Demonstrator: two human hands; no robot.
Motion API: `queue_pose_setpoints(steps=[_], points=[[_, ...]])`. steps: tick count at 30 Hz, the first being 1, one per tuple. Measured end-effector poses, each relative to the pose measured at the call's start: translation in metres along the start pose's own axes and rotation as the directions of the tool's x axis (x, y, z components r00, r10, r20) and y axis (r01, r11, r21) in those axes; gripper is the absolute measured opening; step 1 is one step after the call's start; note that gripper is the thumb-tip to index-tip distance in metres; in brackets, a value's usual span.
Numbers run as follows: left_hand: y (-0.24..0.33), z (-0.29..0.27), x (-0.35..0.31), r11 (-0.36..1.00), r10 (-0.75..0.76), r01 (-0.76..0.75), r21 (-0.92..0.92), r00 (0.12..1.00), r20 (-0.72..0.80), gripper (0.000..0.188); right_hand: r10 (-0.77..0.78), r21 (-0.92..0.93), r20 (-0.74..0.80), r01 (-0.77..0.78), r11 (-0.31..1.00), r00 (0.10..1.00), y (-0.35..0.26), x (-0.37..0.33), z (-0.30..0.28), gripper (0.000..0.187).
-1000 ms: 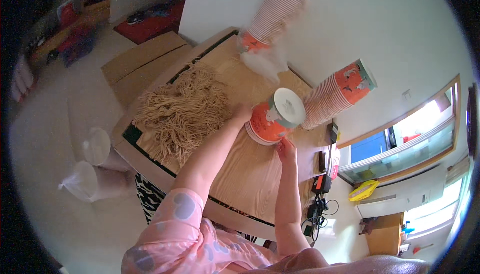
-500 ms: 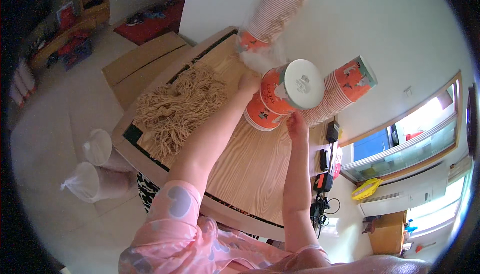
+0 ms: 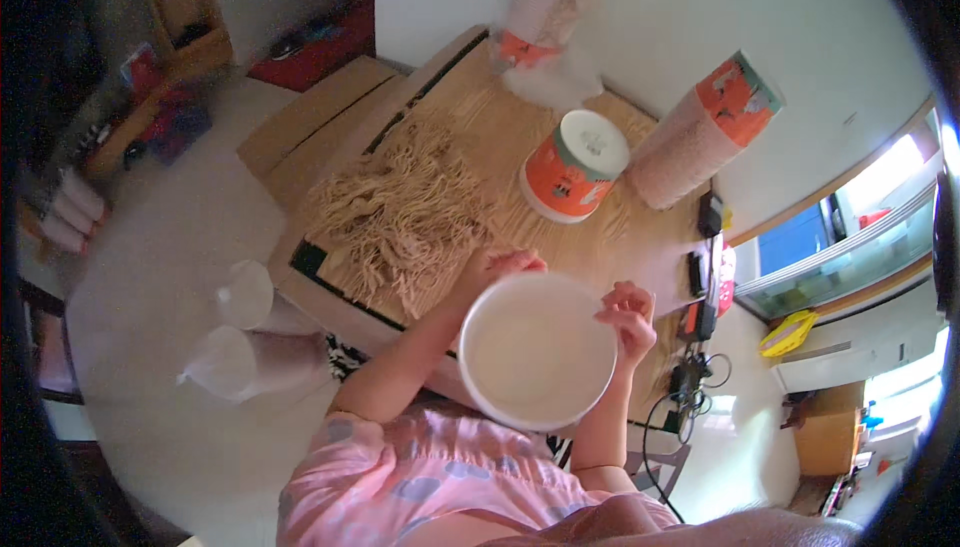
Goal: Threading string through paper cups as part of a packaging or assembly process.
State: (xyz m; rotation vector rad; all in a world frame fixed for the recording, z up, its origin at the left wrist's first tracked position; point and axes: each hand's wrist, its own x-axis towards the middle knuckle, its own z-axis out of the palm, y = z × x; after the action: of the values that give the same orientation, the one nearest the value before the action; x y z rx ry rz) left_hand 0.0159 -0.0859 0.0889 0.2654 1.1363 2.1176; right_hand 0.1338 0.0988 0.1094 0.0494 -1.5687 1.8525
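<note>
A white-lined paper tub [image 3: 538, 352] is held close in front of me, its round mouth tilted up toward my view. My left hand [image 3: 503, 267] grips its far left side, with part of the fingers behind the rim. At the right edge, my right hand [image 3: 632, 319] holds the tub with bent fingers on the rim. Farther back on the table stands an orange paper tub [image 3: 570, 182], upside down with its white base up. Left of it lies a tangled heap of tan strands [image 3: 410, 212]. The outside of the held tub is mostly hidden.
A leaning stack of nested tubs [image 3: 690, 137] stands at the table's back right. Another stack in clear plastic [image 3: 550, 7] is at the far edge. Black adapters and cables [image 3: 690, 382] run along the right side. Bagged white tubs [image 3: 225, 362] stand on the floor at left.
Both hands have lifted one tub off the upside-down tub and brought it toward me, turning its mouth up. The other tub stays on the table. My view has shifted somewhat.
</note>
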Motion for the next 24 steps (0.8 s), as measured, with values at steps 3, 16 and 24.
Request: queue_pose_setpoints(steps=[3,16,24], points=[[-0.009,0.016,-0.017,0.942,0.166,-0.176,0.287,0.984,0.061,0.03,-0.141,-0.334,0.348,0.263,0.905,0.927,-0.01,-0.032,0.026,0.004],[-0.004,0.003,-0.064,0.958,0.141,-0.113,0.264,0.986,-0.089,0.041,-0.54,-0.715,-0.011,0.371,0.592,0.842,-0.041,-0.072,-0.014,0.014],[-0.007,0.026,-0.09,0.906,0.188,-0.154,0.393,0.981,-0.051,0.059,-0.36,-0.643,0.359,0.508,0.573,0.861,-0.055,-0.096,0.027,0.005]])
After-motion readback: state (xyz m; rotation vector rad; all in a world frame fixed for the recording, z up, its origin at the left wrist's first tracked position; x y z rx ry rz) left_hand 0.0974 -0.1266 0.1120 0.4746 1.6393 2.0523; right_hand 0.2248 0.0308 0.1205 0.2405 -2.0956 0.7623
